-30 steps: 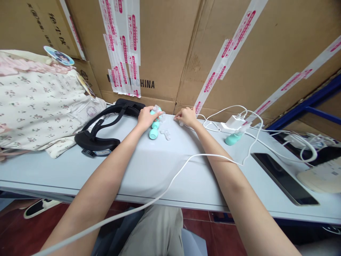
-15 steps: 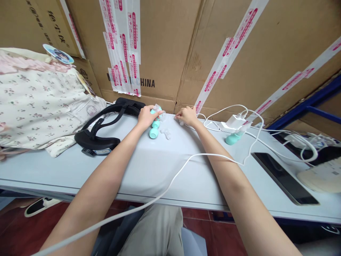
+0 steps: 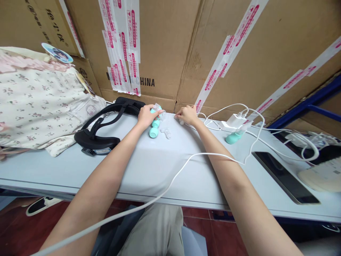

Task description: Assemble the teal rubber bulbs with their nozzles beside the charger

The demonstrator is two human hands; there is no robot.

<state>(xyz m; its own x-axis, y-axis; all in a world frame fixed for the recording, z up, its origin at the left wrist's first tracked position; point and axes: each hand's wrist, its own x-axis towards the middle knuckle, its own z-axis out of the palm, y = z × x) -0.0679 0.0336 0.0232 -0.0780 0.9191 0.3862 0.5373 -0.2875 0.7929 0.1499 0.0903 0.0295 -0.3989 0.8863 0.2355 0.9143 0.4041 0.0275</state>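
Left hand (image 3: 145,116) is wrapped around the teal gadget (image 3: 153,128), far across the table (image 3: 149,167) by the cardboard boxes (image 3: 170,49). Right hand (image 3: 188,115) sits just beside it, fingertips bunched; whether it grips anything, I cannot tell. A clear plastic piece (image 3: 167,133) lies between them.

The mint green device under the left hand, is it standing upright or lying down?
Lying down: the mint green device rests lengthwise on the table, and the left hand grips its far end.

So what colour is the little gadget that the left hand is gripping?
Mint green: the gadget sits on the table in the left hand, clearest in the head view.
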